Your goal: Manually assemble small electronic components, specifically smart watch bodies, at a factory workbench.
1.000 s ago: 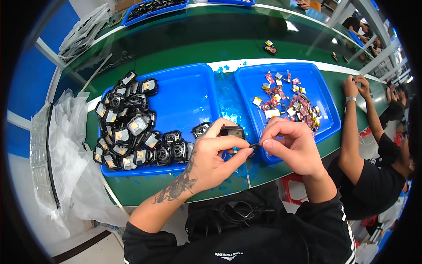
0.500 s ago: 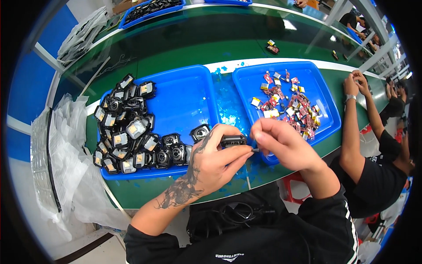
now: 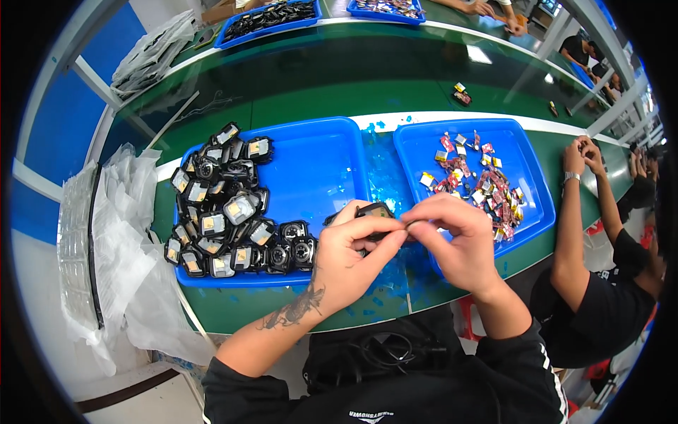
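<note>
A small black case (image 3: 376, 210), much like a watch housing, is gripped between the thumb and fingers of my left hand (image 3: 353, 260). Thumb and fingers of my right hand (image 3: 460, 242) are pinched together at the case's near right edge, touching my left fingertips; what they hold, if anything, is too small and hidden to name. Beyond my left hand a blue tray (image 3: 311, 166) bears a heap of similar black cases (image 3: 219, 212), some showing round dials, others pale backs. To the right, a second blue tray (image 3: 422, 154) contains small red circuit boards with silver and yellow parts (image 3: 494, 194).
Translucent plastic sheets (image 3: 131, 240) hang at the left. A loose part (image 3: 462, 95) lies on the far green surface. More filled trays (image 3: 229, 35) stand at the back. At right, a co-worker's hands (image 3: 585, 152) work over the same bench. Black cable (image 3: 388, 350) lies below the bench edge.
My right hand has closed in so its fingertips meet my left ones. The case has tilted, showing more of its face. The whole view has shifted slightly.
</note>
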### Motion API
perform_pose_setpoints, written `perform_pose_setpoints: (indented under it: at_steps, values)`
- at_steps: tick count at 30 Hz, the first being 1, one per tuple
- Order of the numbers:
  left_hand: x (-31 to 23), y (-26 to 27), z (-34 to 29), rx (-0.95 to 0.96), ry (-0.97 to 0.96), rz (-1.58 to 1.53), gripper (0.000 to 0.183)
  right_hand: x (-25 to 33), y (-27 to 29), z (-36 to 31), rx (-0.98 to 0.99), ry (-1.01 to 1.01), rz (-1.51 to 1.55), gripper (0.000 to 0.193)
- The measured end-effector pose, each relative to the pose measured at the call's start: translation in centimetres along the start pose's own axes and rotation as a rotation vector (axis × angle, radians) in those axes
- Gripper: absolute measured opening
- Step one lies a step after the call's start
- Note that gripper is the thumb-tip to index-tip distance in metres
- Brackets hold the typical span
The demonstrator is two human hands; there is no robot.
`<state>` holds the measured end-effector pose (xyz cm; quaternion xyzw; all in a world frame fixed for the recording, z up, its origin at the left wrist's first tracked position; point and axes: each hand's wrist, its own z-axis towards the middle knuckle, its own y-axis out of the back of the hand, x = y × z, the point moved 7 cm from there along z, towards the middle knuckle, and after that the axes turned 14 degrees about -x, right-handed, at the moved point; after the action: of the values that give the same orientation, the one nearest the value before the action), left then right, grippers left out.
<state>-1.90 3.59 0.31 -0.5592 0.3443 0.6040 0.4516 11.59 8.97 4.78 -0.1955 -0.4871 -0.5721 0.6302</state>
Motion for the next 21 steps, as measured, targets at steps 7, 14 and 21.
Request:
perform_pose_setpoints:
  at_steps: [7, 14, 21]
  values:
    - [-0.2, -0.2, 0.5, 0.038, 0.114, -0.284, 0.047, 1.9, 1.0, 1.0, -0.066, 0.051, -0.147, 0.023]
    - [-0.2, -0.1, 0.4, 0.087, 0.156, -0.268, 0.042, 1.9, -0.5, 1.2, -0.007, -0.048, -0.235, 0.015]
    - [-0.5, -0.4, 0.1, 0.096, 0.074, -0.249, 0.043, 1.8, 0.0, 1.3, -0.059, -0.095, -0.223, 0.011]
